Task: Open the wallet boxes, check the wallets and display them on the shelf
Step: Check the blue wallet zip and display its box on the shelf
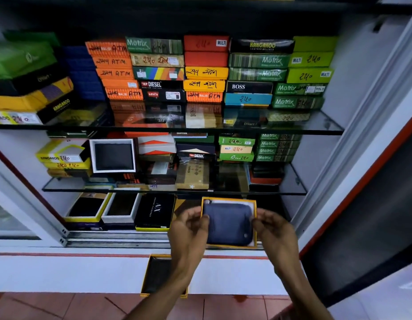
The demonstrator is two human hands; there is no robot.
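1. The left hand (189,229) is gripping the left edge of an open yellow-rimmed wallet box (229,199), its fingers (201,219) curled around that edge.
2. The right hand (273,229) is holding the box's right edge, fingers closed against the rim.
3. A dark blue wallet (228,224) is lying inside the box, filling most of it, and the box is being held tilted up toward the camera in front of the bottom shelf.
4. A black-lined box lid (157,274) with a yellow rim is leaning against the white ledge below, partly hidden behind the left forearm.
5. On the bottom shelf, to the left, two open boxes (87,207) with dark wallets and a black "A|X" box (155,212) are sitting side by side.
6. An open white box (113,155) is standing upright on the middle glass shelf (292,183), showing a dark wallet.
7. Stacks of closed boxes (205,70) are filling the top glass shelf.
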